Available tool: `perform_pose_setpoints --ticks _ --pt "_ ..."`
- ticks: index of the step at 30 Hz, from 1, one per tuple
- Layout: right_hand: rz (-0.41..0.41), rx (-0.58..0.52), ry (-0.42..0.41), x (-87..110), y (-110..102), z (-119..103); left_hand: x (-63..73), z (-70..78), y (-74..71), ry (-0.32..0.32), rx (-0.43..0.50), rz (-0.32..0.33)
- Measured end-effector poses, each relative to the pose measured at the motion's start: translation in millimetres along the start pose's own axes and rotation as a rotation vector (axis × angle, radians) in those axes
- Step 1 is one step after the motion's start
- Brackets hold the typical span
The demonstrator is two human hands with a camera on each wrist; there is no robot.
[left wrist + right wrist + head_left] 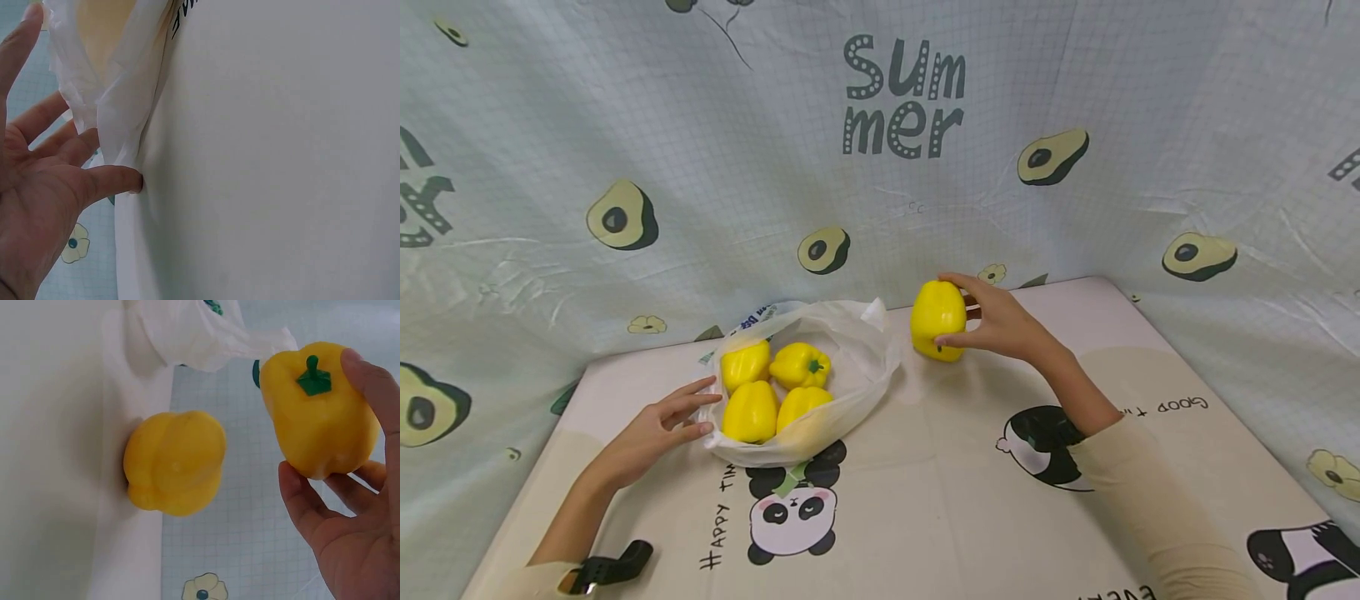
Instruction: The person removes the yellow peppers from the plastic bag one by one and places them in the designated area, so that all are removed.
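Note:
My right hand (1000,323) holds a yellow bell pepper (937,312) with a green stem, thumb and fingers around it. In the right wrist view, a second yellow bell pepper (175,464) sits apart from the held one; from the head it is mostly hidden behind it. Left of the held pepper lies an open white plastic bag (857,367) with several yellow bell peppers (751,412) inside. With fingers spread, my left hand (658,425) touches the bag's left side. The left wrist view shows the thumb against the thin plastic (122,119).
A pale cloth with printed pandas (793,521) and lettering covers the table. Behind it hangs a light blue curtain (737,167) with avocado prints, close to the bag and peppers. A black strap (617,567) is on the left wrist.

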State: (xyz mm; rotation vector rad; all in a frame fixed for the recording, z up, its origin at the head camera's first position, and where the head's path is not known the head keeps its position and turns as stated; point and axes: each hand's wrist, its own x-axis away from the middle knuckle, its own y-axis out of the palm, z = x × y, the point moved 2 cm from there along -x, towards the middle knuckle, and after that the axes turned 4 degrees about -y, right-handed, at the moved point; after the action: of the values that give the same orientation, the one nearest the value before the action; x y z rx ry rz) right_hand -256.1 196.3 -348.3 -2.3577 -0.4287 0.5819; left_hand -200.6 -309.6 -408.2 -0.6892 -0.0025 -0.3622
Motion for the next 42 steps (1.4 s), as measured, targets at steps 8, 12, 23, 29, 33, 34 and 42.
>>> perform_pose_setpoints --ticks 8,12,23,29,33,34,42 --pt "-0.008 0.019 0.034 2.7 -3.9 3.2 0.3 0.5 0.0 -0.01 -0.015 0.003" --pt "-0.005 0.021 0.029 4.4 -5.6 5.6 0.7 0.9 -0.5 -0.006 -0.02 0.002" --pt "0.014 -0.015 0.028 9.5 -11.1 14.1 1.1 0.4 -1.4 -0.011 -0.018 -0.006" --pt "0.005 -0.001 0.056 11.5 -15.4 20.1 -0.2 -0.2 -1.3 -0.01 -0.03 -0.005" --pt "-0.018 -0.02 0.051 11.6 -17.8 25.2 -0.6 0.0 -0.8 -0.007 -0.022 -0.005" --pt "-0.023 -0.024 0.049 11.7 -18.5 26.4 -0.7 0.0 -0.7 -0.006 -0.022 -0.004" --pt "-0.01 0.004 0.04 12.6 -22.3 33.1 -1.5 -0.9 -0.3 -0.009 -0.031 -0.004"
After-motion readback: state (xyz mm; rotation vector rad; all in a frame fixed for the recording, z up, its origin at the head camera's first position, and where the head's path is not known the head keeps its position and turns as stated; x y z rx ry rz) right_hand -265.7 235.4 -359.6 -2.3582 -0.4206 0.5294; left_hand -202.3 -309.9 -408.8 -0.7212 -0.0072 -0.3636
